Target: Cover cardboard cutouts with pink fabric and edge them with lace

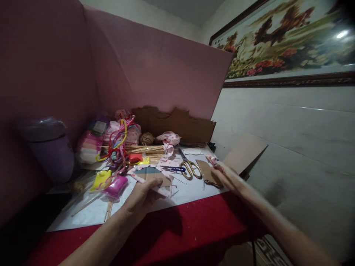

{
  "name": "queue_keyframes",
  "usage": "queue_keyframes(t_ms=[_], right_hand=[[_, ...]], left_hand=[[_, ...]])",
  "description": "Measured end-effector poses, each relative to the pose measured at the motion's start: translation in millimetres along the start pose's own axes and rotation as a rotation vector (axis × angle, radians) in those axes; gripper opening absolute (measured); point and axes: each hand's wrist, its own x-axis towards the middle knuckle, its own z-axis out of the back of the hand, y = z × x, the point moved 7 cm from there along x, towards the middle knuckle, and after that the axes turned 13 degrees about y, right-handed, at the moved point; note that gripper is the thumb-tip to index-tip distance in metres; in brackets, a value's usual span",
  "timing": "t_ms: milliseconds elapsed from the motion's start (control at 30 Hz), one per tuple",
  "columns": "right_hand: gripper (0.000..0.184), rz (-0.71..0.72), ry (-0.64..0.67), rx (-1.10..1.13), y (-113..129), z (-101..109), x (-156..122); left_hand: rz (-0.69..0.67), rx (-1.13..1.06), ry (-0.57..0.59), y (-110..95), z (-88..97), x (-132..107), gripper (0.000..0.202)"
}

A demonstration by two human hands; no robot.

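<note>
My left hand (pixel 148 190) grips a cardboard piece (pixel 165 180) by its near edge, thumb on top. Pink-and-white dotted cloth is folded over the border of this piece, and a grey-blue patch shows on its far part. Raised to the right, my right hand (pixel 222 171) has its fingers drawn together; what they hold, if anything, is too small and blurred to name. Below it lie torn cardboard pieces (pixel 208 173). Between my hands rest gold-handled scissors (pixel 190 168) and small dark blue thread snips (pixel 176 169).
Bamboo sticks (pixel 145 149), a twine ball (pixel 146 139), crumpled dotted cloth (pixel 169 138) and tangled pipe cleaners (pixel 119 144) crowd the back left. Yellow (pixel 101 180) and magenta packets (pixel 115 187) lie nearer. A purple bin (pixel 51 155) stands left. Torn cardboard (pixel 172 125) leans against the pink panel (pixel 158 70).
</note>
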Motion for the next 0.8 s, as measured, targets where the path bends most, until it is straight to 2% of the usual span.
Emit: queue_keyframes(t_ms=[100,233,333,400,433,467,533,600,667,733,800], right_hand=[[0.025,-0.194,-0.003,-0.234,-33,-10,7],[0.029,-0.210,0.073,-0.396,-39,-21,8],[0.029,-0.174,0.110,-0.512,-24,-18,5],[0.029,-0.118,0.033,-0.648,1,-11,-1],[0.026,-0.044,-0.033,-0.646,19,-9,-5],[0.024,0.048,-0.063,-0.556,38,-11,-9],[0.028,0.192,-0.008,-0.163,68,-22,-15],[0.037,0.162,0.209,0.286,86,-51,-17],[0.042,0.086,0.358,0.625,99,-79,-19],[0.044,0.057,0.456,0.810,110,-101,-21],[0.046,0.055,0.493,0.916,117,-113,-23]], left_hand=[[-0.007,0.005,0.017,-1,-2.2,-1,0.007],[-0.017,0.012,0.017,-2,-3.1,-2,0.007],[0.002,0.033,-0.010,-2,-2.5,-4,0.012],[0.007,0.046,-0.010,-2,-4.3,-6,0.015],[0.009,0.056,-0.001,-3,-6.0,-6,0.015],[0.014,0.068,0.016,-3,-8.4,-7,0.014],[0.039,0.096,0.062,-4,-13.7,-8,0.012],[0.068,0.121,0.105,-3,-18.0,-10,0.013],[0.094,0.145,0.143,-2,-21.1,-12,0.014],[0.098,0.166,0.164,-2,-22.7,-13,0.017],[0.086,0.166,0.171,-3,-23.8,-14,0.020]])
